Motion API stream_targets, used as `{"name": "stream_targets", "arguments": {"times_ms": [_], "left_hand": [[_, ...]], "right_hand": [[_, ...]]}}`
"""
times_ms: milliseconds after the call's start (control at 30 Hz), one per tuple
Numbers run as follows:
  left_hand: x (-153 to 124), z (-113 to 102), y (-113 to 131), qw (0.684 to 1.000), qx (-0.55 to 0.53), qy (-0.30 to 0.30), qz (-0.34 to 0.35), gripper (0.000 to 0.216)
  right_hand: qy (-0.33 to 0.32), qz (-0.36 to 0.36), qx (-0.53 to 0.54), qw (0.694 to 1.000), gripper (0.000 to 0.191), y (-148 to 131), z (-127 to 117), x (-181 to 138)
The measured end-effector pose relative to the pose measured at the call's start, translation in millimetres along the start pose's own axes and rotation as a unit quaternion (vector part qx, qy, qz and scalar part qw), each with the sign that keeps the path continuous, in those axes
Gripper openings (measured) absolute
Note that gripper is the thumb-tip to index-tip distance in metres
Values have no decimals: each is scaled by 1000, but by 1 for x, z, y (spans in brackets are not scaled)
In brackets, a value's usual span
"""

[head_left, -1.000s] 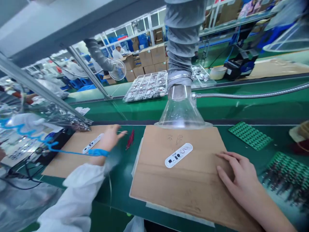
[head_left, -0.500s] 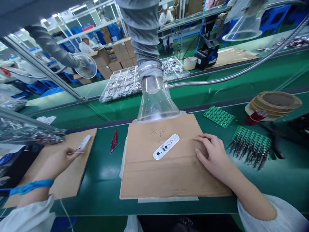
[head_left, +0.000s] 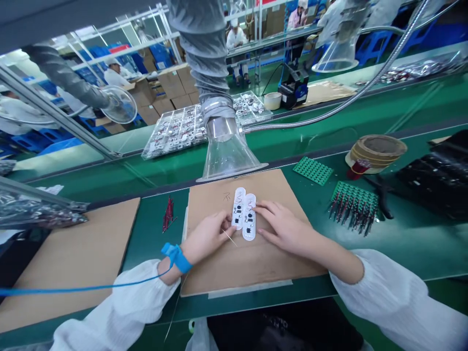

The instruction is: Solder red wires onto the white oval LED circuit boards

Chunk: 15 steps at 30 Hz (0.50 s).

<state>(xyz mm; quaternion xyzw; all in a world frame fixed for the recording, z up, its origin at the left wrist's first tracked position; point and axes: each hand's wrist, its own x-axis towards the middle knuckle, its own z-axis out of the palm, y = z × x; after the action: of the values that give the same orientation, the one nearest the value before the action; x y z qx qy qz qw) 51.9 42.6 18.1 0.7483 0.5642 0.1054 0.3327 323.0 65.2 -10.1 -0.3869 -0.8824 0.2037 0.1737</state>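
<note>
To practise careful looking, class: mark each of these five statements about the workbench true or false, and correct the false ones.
1. Two white boards lie side by side on the cardboard sheet. True.
2. The blue wrist strap is on the right wrist. False: it is on the left wrist.
3. The left hand pinches a thin wire. True.
4. The right hand grips a pair of scissors. False: its open fingers touch the boards.
5. The clear funnel hood is nearer the person than the boards. False: it is beyond them, at the sheet's far edge.
</note>
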Motion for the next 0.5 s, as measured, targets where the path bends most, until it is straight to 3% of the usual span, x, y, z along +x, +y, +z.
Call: {"name": "stream_targets", "arguments": {"times_ms": [67, 233, 367, 500], "left_hand": [[1, -4, -2, 1000, 8, -11, 28, 15], [17, -10, -17, 995, 63, 67, 49, 24], [19, -1, -21, 992, 88, 57, 77, 36], [14, 1, -19, 992, 60, 81, 75, 32]], "right_hand": [[-8, -11, 3, 1000, 52, 6, -2, 4], [31, -10, 26, 999, 49, 5, 0, 5], [34, -17, -12, 999, 58, 6, 9, 5], [36, -23, -23, 999, 50, 11, 12, 6]]}}
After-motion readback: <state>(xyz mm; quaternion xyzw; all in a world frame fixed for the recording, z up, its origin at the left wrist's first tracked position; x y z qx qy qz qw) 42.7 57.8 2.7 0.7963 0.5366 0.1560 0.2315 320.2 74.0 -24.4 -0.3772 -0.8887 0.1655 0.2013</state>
